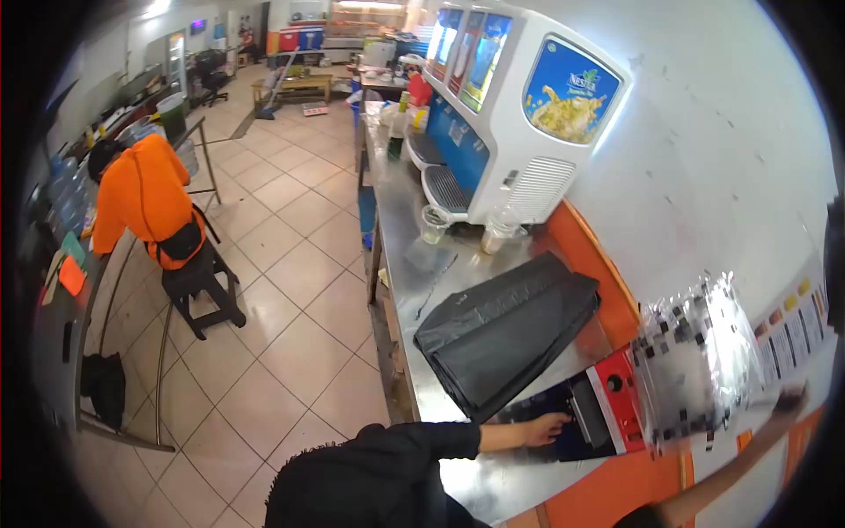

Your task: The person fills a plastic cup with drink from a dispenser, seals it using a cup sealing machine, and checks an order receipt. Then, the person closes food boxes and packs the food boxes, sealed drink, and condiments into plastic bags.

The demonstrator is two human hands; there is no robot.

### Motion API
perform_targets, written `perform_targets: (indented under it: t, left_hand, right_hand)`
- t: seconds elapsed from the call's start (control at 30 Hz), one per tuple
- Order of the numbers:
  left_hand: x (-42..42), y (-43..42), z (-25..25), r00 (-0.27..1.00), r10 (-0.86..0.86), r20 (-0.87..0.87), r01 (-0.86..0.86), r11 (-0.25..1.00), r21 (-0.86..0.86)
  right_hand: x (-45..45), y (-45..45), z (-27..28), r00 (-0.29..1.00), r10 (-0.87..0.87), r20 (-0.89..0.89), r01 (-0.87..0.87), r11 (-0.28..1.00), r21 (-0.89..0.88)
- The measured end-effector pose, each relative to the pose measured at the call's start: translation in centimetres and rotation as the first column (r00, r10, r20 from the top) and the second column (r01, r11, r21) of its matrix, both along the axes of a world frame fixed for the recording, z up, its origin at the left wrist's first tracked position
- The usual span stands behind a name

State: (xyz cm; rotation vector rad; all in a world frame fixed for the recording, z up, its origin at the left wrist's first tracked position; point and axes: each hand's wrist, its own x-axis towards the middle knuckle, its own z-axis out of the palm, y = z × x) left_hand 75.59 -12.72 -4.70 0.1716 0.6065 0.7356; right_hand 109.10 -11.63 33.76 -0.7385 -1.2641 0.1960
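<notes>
My left hand [547, 429] is at the front of a red and dark cup-sealing machine [630, 398], close to its dark grey front block. Its fingers are bent together; what they hold, if anything, is too small to make out. On the machine's far side, my right hand [789, 400] reaches past crinkled clear film with black squares [695, 361]. That hand is dark and blurred near the wall, so its fingers cannot be read. A folded black plastic sheet or bag [510, 330] lies on the metal counter [400, 255] beside the machine.
A white drink dispenser [537, 132] stands farther along the counter, with clear plastic cups [433, 224] near it. To the left, a person in orange [150, 189] leans over another counter beside a black stool [204, 286]. Tiled floor [282, 317] runs between.
</notes>
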Motion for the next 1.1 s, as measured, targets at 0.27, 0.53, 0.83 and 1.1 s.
perform_targets:
  t: [0.27,0.53,0.83,1.1]
  left_hand:
    - [1.1,2.5,-1.2,0.974,-0.077,0.213,0.002,0.942,0.335]
    - [-7.6,-9.7,-1.0,0.998,0.018,-0.053,-0.015,0.998,0.067]
    - [-10.7,-11.9,0.9,1.000,0.006,-0.005,-0.005,0.989,0.149]
    - [-12.0,-9.9,7.6,0.422,0.858,-0.295,0.104,0.277,0.955]
  right_hand:
    - [-8.5,-1.5,-4.1,0.938,-0.292,0.184,0.343,0.852,-0.397]
    - [-12.8,-12.0,-31.3,0.876,-0.063,-0.479,-0.343,0.618,-0.708]
    - [-23.6,-10.3,-40.5,0.554,0.091,-0.827,-0.746,0.494,-0.446]
    - [-24.4,-7.0,-41.6,0.489,0.192,-0.851,-0.779,0.535,-0.327]
